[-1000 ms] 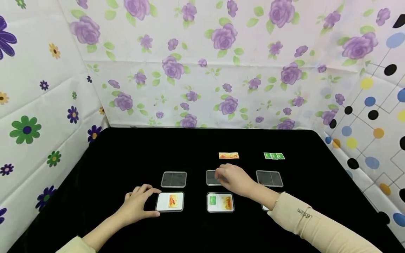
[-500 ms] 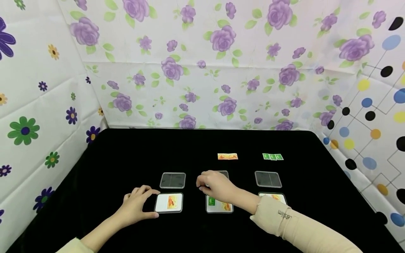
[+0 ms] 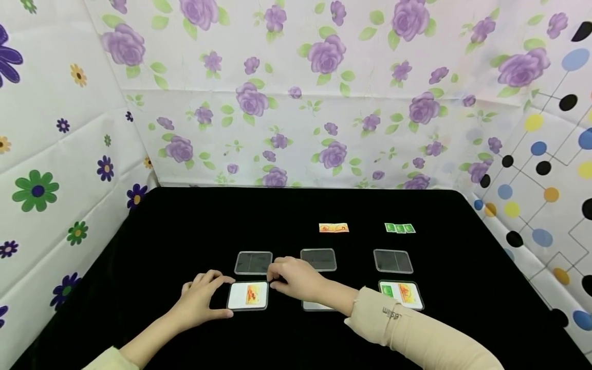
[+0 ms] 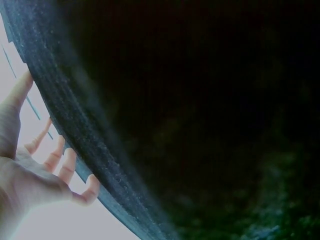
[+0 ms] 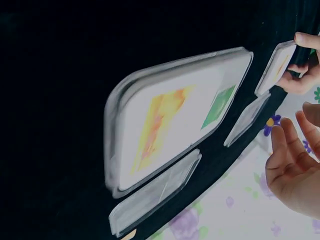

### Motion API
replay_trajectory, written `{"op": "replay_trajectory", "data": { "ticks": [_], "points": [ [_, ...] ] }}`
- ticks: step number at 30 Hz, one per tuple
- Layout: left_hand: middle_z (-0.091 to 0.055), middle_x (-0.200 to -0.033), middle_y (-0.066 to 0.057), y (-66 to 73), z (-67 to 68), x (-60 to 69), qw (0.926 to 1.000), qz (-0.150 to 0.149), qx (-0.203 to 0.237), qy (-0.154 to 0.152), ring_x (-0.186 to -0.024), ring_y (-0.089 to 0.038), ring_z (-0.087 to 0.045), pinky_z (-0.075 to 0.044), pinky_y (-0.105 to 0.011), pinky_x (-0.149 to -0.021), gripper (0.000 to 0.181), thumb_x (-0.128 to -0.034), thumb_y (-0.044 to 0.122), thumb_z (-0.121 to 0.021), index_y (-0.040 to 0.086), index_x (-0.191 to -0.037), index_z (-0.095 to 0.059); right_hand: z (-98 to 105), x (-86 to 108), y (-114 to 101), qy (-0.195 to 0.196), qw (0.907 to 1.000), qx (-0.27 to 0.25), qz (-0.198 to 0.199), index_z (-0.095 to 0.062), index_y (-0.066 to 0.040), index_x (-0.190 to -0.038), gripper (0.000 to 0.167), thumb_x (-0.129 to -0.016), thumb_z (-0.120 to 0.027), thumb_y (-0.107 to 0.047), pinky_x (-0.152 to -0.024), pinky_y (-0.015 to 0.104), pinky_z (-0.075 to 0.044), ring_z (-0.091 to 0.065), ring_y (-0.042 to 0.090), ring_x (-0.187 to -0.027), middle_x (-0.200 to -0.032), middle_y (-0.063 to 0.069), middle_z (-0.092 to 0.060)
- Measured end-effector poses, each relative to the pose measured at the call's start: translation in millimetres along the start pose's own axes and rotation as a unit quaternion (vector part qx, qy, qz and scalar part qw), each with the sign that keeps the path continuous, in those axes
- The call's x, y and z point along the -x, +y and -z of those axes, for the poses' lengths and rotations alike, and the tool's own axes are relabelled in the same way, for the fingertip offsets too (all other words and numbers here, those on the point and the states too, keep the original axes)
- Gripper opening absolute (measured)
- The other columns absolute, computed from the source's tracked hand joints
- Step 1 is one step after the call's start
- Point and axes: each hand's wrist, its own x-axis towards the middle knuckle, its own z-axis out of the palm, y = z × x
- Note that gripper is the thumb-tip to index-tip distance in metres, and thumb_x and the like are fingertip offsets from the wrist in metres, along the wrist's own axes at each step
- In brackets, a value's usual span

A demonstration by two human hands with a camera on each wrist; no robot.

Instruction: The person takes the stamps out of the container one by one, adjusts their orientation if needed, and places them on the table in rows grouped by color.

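The case (image 3: 248,309) with 1 orange stamp (image 3: 253,295) lies lower-left of the curled right hand (image 3: 293,277), its hold unclear; the left hand (image 3: 202,294), loosely spread, touches the case's left side.

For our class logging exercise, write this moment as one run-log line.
left hand: at left case edge | right hand: near left case, grip unclear | orange stamp: inside case

A black tablecloth (image 3: 199,226) spread before a white rose-print curtain (image 3: 296,118) (purple blooms, green leaves). A daisy-print sheet (image 3: 51,144) hung at left, a multicoloured polka-dot sheet (image 3: 555,180) at right.
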Motion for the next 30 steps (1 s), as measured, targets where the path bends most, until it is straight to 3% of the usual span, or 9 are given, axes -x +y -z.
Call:
{"op": "replay_trajectory", "data": {
  "ticks": [8,12,20,30],
  "points": [
    [-0.055,-0.119,-0.010,-1.9,-2.2,-0.2,1.0000,0.005,-0.001,-0.009,-0.107,-0.034,-0.049,-0.036,-0.066,-0.085,0.067,-0.0617,0.041,-0.083,0.017,-0.119,-0.059,-13.0,-10.0,-13.4,-0.030,0.9989,-0.003,-0.035,-0.067,-0.015,-0.099,0.013,-0.087,-0.068,-0.019,-0.070,0.014,-0.046,-0.059,0.009,-0.085,-0.097,-0.003,-0.065],
    [-0.055,-0.120,-0.010,-2.6,-3.6,0.2,0.9999,0.008,0.002,-0.012,-0.107,-0.033,-0.049,-0.036,-0.066,-0.085,0.067,-0.0614,0.042,-0.083,0.017,-0.118,-0.059,-18.1,-12.1,-17.5,-0.033,0.9985,0.001,-0.044,-0.066,-0.015,-0.101,0.016,-0.086,-0.069,-0.022,-0.077,0.016,-0.046,-0.057,0.007,-0.091,-0.101,-0.004,-0.065],
    [-0.055,-0.119,-0.009,-3.6,-2.9,-1.6,0.9999,0.003,0.007,-0.007,-0.108,-0.033,-0.048,-0.035,-0.065,-0.085,0.067,-0.0621,0.043,-0.083,0.017,-0.119,-0.059,-25.0,-16.9,-11.8,-0.031,0.9973,-0.006,-0.066,-0.066,-0.015,-0.103,0.021,-0.084,-0.071,-0.023,-0.077,0.018,-0.044,-0.051,0.006,-0.089,-0.105,-0.003,-0.063],
    [-0.056,-0.117,-0.008,-3.7,-3.5,-1.3,1.0000,-0.001,0.000,-0.004,-0.107,-0.034,-0.049,-0.036,-0.065,-0.084,0.066,-0.0622,0.042,-0.083,0.017,-0.118,-0.059,-28.1,-19.8,-12.2,-0.052,0.9929,-0.019,-0.105,-0.065,-0.016,-0.107,0.027,-0.083,-0.072,-0.028,-0.084,0.025,-0.048,-0.057,0.011,-0.099,-0.109,-0.002,-0.062]
  ]
}}
